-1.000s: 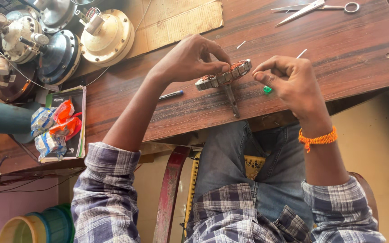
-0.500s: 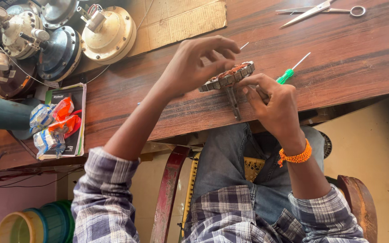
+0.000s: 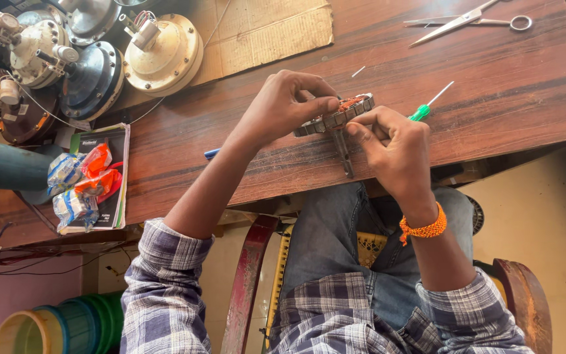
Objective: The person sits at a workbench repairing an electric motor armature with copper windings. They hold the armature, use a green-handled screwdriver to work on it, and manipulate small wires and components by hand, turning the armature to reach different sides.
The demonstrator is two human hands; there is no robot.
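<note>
Round metal motor housings [image 3: 158, 56] are crowding the far left of the wooden surface [image 3: 506, 98], with cardboard [image 3: 263, 29] beside them, scissors [image 3: 466, 19] lying far right, and colourful packets [image 3: 83, 180] resting on a book. Near the front edge, the left hand [image 3: 283, 105] is pinching a small ring-shaped motor part [image 3: 339, 115], apparently copper-wound, its shaft pointing toward the person. The right hand [image 3: 391, 141] is closing around a green-handled screwdriver [image 3: 420, 113] against it.

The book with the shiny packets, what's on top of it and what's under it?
On the book lie crinkly packets, blue, clear and orange-red. They cover most of its cover. Under it is the brown wooden table. Whether anything is tucked beneath the book cannot be seen.
</note>
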